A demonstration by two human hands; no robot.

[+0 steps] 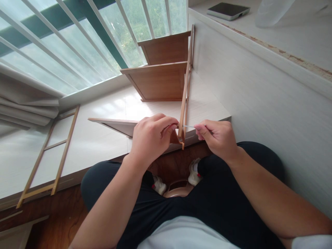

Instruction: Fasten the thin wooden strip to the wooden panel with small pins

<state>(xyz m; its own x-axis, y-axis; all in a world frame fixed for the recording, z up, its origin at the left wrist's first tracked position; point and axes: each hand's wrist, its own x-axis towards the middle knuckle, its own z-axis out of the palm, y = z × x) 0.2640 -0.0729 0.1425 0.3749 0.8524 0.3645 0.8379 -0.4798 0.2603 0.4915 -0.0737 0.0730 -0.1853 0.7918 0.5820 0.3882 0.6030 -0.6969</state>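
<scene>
A wooden shelf unit stands partly assembled on the pale ledge, its side frame (185, 97) upright with several shelf panels attached at its left. My left hand (153, 135) is closed, thumb and fingers pinching at the near shelf panel (114, 125) where it meets the side frame. Part of that panel is hidden behind the hand. On the other side of the frame, my right hand (219, 138) is closed on a thin metal hex key (190, 126). Its shaft reaches leftward to the frame post, level with my left fingertips. The middle shelf panel (160, 83) stands farther back.
A second ladder-like wooden frame (64, 145) lies at left beside a grey curtain (28, 97). A barred window fills the back. On the raised counter (293, 41) at right are a phone-like device (228, 11) and a translucent container (272, 12). Another panel (15, 237) rests lower left.
</scene>
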